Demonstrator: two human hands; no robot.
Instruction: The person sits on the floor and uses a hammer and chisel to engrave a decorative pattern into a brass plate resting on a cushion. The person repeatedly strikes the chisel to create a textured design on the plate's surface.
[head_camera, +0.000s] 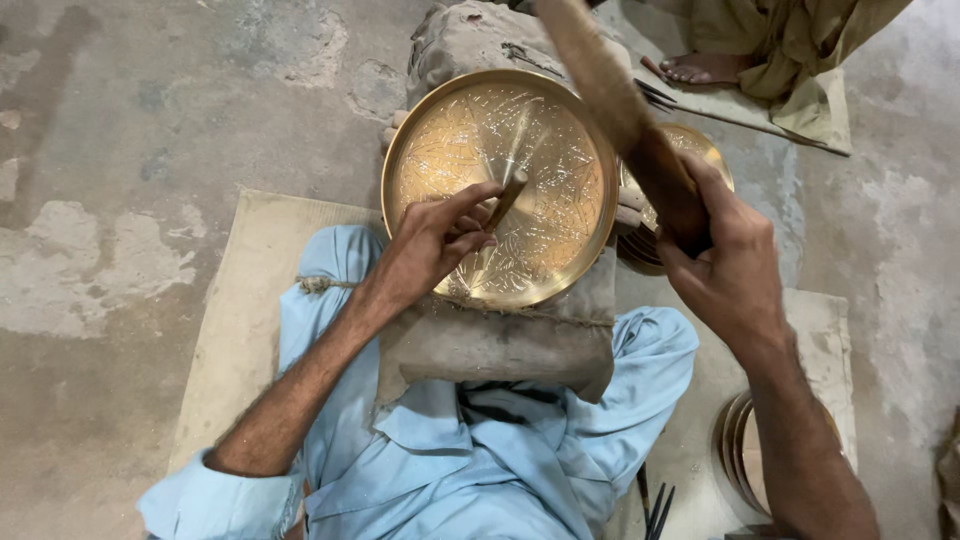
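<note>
Now, plate: the round engraved brass plate (500, 185) lies tilted on the grey stuffed sack (500, 345) over my lap, face toward me.
Left hand (430, 245): fingers pinch a slim metal chisel (507, 198), tip on the plate's centre.
Right hand (725, 265): clenched around a blurred wooden mallet (620, 105), raised right of the plate.
Labels: none visible.

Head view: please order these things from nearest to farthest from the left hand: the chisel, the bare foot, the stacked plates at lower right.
1. Chisel: held in the left hand, over the brass plate.
2. Bare foot: top, right of centre.
3. Stacked plates: lower right, roughly as far; too close to call.
</note>
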